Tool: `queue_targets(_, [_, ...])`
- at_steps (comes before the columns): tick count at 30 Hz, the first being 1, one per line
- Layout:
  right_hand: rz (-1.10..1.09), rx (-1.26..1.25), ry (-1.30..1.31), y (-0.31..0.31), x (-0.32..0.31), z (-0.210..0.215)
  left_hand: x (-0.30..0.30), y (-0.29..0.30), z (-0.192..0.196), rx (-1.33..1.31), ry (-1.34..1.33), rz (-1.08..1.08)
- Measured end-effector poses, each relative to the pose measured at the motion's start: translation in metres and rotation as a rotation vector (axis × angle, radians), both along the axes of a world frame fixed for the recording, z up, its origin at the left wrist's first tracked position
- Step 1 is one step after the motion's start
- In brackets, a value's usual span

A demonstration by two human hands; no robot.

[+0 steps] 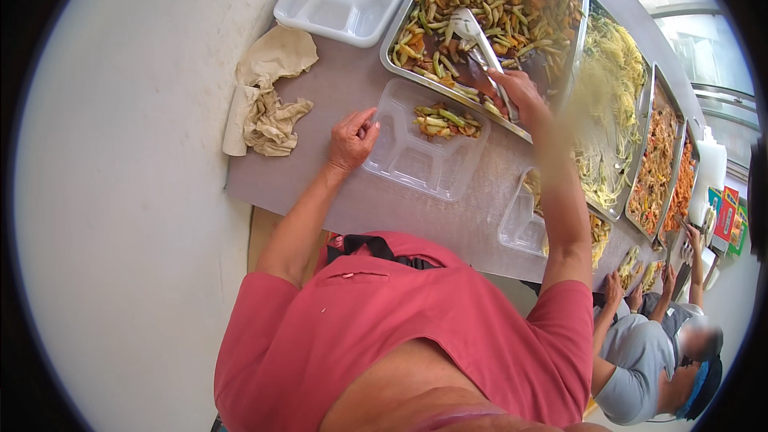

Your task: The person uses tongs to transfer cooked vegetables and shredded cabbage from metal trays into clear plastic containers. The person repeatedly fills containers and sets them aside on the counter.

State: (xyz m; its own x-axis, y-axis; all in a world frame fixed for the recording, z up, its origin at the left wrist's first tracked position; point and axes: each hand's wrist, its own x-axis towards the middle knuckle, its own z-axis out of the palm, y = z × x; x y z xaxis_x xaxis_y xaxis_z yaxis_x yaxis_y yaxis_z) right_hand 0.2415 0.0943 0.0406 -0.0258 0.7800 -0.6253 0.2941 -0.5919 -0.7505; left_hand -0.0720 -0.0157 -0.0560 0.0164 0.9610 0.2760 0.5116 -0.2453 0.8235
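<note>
My right hand (524, 96) is closed around the handles of metal tongs (482, 52), whose pale tips reach into the cooked vegetables (504, 0). These green and orange pieces lie in a large metal pan (390, 54), with brown sauce showing where the bottom is bare. In front of the pan sits a clear compartment tray (408, 164); a small portion of vegetables (446, 122) fills its far right compartment. My left hand (354, 140) is closed at the tray's left edge, fingers curled and pinching the rim.
Stacked white compartment trays (344, 0) and crumpled brown paper (276, 116) lie to the left. Pans of shredded food (612, 72) line the table's right side. Another partly filled clear tray (524, 220) sits beneath my right forearm. Co-workers (640, 352) stand at the lower right.
</note>
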Motion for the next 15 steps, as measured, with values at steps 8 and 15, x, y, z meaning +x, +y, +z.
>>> queue_targets(8, [-0.159, 0.068, 0.108, 0.062, -0.064, -0.026, 0.002, 0.0, 0.003, -0.009, -0.035, -0.016])
queue_targets(15, [-0.027, 0.164, 0.144, 0.022, -0.043, -0.029, 0.005, -0.001, -0.001, -0.043, -0.07, 0.026])
